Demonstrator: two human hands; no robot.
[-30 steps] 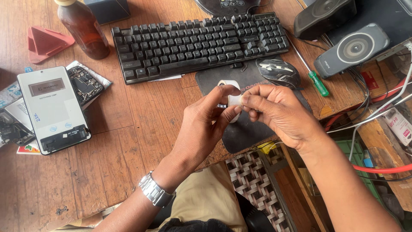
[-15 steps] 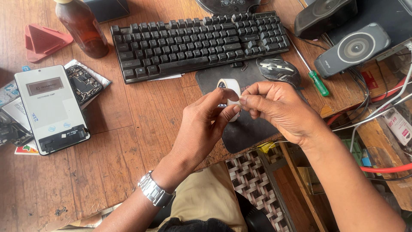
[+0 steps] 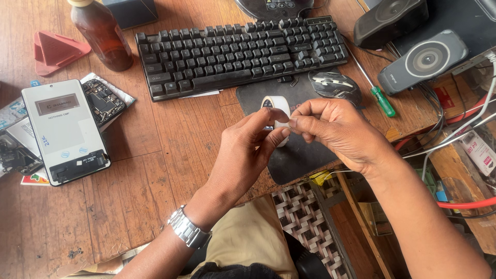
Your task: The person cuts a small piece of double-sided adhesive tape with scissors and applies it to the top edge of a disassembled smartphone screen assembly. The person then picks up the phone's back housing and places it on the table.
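A small roll of white tape (image 3: 277, 105) is held upright between both hands above the dark mouse pad (image 3: 302, 155). My left hand (image 3: 245, 152), with a metal watch on its wrist, pinches the roll's lower side with thumb and forefinger. My right hand (image 3: 336, 129) pinches the roll's edge from the right with its fingertips, right where the two hands meet. The hands hide most of the roll's lower half.
A black keyboard (image 3: 237, 51) and a black mouse (image 3: 335, 85) lie behind the hands. At the left are a white phone screen panel (image 3: 64, 129), a circuit board (image 3: 103, 101), a brown bottle (image 3: 103, 33) and a red stand (image 3: 54, 50). A green-handled screwdriver (image 3: 380, 98), speakers and cables sit right.
The hands have shifted slightly and the tape roll now stands higher above the fingers, with more of its ring showing. Both hands stay pinched on it.
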